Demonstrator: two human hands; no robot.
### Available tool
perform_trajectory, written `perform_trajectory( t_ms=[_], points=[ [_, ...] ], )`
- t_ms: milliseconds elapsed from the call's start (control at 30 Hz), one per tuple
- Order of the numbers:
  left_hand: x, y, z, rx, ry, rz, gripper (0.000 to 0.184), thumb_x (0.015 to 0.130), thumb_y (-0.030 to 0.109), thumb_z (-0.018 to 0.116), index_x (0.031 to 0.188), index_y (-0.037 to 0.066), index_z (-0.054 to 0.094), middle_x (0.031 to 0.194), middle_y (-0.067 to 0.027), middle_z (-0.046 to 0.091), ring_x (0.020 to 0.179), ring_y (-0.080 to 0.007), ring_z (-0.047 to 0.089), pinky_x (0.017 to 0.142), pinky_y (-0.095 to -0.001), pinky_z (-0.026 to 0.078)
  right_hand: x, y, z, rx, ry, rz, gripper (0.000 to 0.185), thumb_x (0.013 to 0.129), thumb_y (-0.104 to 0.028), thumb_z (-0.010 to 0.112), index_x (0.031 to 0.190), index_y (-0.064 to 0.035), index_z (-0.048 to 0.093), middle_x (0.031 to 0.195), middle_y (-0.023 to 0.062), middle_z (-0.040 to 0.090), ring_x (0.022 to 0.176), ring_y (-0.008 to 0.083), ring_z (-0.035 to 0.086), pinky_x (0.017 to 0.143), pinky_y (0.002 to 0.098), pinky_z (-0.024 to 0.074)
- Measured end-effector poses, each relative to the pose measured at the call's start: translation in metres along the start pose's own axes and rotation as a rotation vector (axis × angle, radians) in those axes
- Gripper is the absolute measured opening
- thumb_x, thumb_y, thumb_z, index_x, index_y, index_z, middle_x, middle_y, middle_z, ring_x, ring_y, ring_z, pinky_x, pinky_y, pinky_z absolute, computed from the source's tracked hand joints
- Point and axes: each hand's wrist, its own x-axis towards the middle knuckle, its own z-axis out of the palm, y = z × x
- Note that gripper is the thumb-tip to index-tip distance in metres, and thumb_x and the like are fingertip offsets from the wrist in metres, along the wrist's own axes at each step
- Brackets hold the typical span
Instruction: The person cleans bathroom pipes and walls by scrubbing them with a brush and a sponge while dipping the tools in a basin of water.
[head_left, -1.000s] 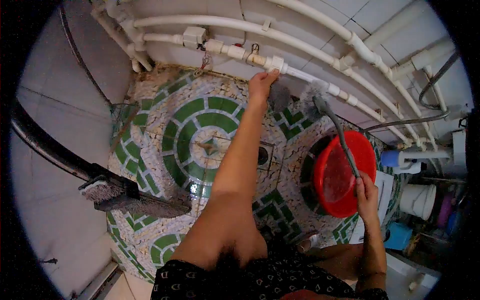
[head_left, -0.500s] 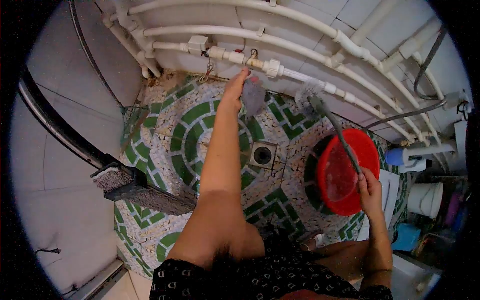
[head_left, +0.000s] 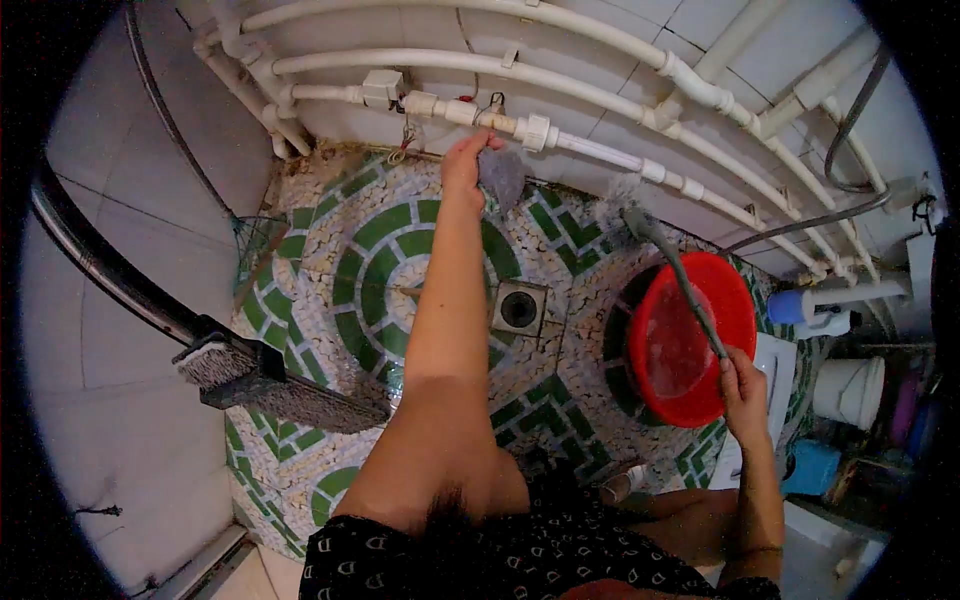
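My left hand (head_left: pixel 462 168) reaches forward to the lowest white pipe (head_left: pixel 455 110), its fingers closed on a grey cloth (head_left: pixel 503 182). The cloth hangs to the right of the fingers, just beneath the pipe; part of the grip is hidden behind the hand. In my right hand (head_left: pixel 743 392) is the grey-green handle of a long scrub brush (head_left: pixel 690 285). Its pale bristly head lies close to the foot of the wall, right of the cloth. Under the handle stands a red basin (head_left: pixel 735 310) with cloudy, sudsy water inside.
A floor drain (head_left: pixel 519 310) sits in the green-and-beige patterned floor. At left, a mop (head_left: pixel 290 385) with a black pole leans across. Several white pipes run along the wall. On the right are a white bucket (head_left: pixel 848 393), a blue-capped bottle (head_left: pixel 790 307) and a blue container (head_left: pixel 810 467).
The view has shifted slightly. My left hand's fingers have bent more around the cloth, and fingertips that showed over it earlier are no longer visible. My right hand still holds the brush.
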Motion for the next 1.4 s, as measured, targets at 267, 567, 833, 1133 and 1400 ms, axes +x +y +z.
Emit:
perform_trajectory(
  t_ms=[267,567,833,1133,1400],
  points=[
    [-0.027,0.006,0.018,0.333,-0.168,0.24,0.009,0.079,0.013,0.061,0.084,0.005,0.062,0.075,-0.004,0.062,0.077,-0.0125,0.055,0.073,-0.025,0.041,0.003,-0.004,0.001,-0.03,0.008,-0.058,0.024,0.089,-0.015,0.048,0.107,-0.0015,0.057,0.079,0.0169,0.061,0.07,0.0252,0.061,0.062,0.0349,0.0462],
    [-0.005,-0.023,0.01,0.385,0.202,0.341,0.006,0.076,0.005,0.062,0.074,0.0,0.062,0.072,-0.0051,0.063,0.064,-0.012,0.055,0.059,-0.0239,0.042,0.002,0.006,-0.001,-0.079,0.027,-0.064,0.02,0.089,-0.013,0.048,0.102,-0.0005,0.057,0.072,0.0153,0.059,0.061,0.0243,0.058,0.056,0.0337,0.0444],
    [0.028,-0.042,0.018,0.785,0.443,0.632,0.014,0.077,0.015,0.057,0.077,0.002,0.064,0.071,-0.0123,0.063,0.064,-0.0247,0.059,0.06,-0.0336,0.046,0.002,0.019,0.001,0.013,0.019,-0.018,0.023,0.091,-0.015,0.045,0.104,0.0006,0.056,0.057,0.0006,0.04,0.052,0.007,0.037,0.047,0.0247,0.0292],
    [0.051,-0.013,-0.012,0.748,-0.056,0.075,0.032,0.082,0.03,0.049,0.096,0.004,0.06,0.083,-0.0081,0.06,0.072,-0.0187,0.053,0.064,-0.0328,0.042,0.005,0.02,-0.007,-0.146,0.01,-0.107,0.021,0.087,-0.016,0.05,0.104,-0.0053,0.057,0.078,0.0193,0.06,0.069,0.0351,0.061,0.059,0.0406,0.0476],
    [-0.018,-0.026,0.067,0.545,0.15,0.165,0.041,0.079,0.033,0.066,0.095,-0.004,0.058,0.09,-0.0098,0.061,0.077,-0.0168,0.056,0.067,-0.0295,0.045,0.011,0.021,-0.008,-0.091,0.049,-0.195,0.021,0.087,-0.014,0.051,0.104,-0.0033,0.056,0.074,0.018,0.058,0.066,0.0282,0.06,0.057,0.0352,0.046]
  ],
)
